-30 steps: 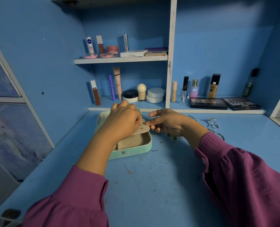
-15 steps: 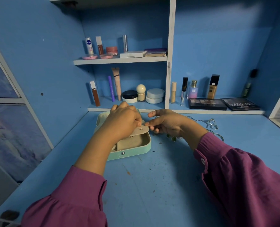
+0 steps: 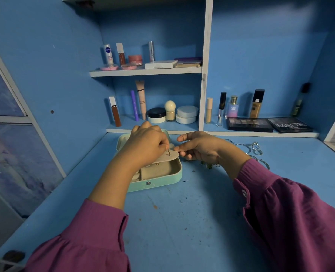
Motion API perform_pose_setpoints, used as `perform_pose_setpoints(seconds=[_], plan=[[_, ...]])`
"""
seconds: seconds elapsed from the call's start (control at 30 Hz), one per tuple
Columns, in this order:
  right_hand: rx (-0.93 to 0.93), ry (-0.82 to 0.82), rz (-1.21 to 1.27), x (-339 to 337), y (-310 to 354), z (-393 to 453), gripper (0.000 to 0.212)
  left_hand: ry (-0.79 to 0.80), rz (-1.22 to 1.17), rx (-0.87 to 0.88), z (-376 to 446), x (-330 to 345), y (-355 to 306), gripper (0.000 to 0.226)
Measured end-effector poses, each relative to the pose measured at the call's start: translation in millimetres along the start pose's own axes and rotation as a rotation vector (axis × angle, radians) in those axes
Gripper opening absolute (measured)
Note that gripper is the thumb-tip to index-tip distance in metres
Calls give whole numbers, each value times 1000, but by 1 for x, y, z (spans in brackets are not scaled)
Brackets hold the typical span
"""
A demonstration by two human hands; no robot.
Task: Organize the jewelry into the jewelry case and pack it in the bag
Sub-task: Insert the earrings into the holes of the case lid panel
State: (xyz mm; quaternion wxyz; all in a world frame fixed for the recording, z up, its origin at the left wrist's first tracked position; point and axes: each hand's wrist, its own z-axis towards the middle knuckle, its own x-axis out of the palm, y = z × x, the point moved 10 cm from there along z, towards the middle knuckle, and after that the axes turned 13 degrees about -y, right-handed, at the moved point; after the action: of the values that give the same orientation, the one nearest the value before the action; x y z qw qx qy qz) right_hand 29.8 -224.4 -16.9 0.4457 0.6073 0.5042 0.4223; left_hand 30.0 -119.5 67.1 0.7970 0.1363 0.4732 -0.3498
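Little has moved: left hand (image 3: 146, 145) still pinches an earring (image 3: 169, 153) into the flap (image 3: 167, 157); right hand (image 3: 199, 147) holds its edge.

Left hand (image 3: 145, 146) hides jewelry case (image 3: 158, 181) rear half; tiny metal piece (image 3: 169, 153) at its fingers too small to identify; both sleeves cut off at bottom edge

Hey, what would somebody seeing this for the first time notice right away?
Probably the two hands, left hand and right hand, meeting over the open mint case at mid-desk, working a small earring into its beige flap. Next, silver rings lie loose on the desk to the right, and makeup fills the blue shelves behind.
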Motion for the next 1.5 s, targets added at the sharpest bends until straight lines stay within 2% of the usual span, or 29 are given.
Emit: perform_pose_setpoints(seconds=[1.0, 1.2, 1.37, 1.5], plan=[[-1, -7, 18, -1, 0, 0, 30, 25, 80, 102, 0, 4, -10, 19], [-5, -20, 21, -1, -1, 2, 29, 24, 71, 81, 0, 4, -8, 19], [9, -35, -7, 0, -1, 1, 28, 59, -65, -14, -1, 7, 4, 14], [6, -33, -16, -1, -1, 1, 29, 36, -73, -27, -1, 5, 4, 11]])
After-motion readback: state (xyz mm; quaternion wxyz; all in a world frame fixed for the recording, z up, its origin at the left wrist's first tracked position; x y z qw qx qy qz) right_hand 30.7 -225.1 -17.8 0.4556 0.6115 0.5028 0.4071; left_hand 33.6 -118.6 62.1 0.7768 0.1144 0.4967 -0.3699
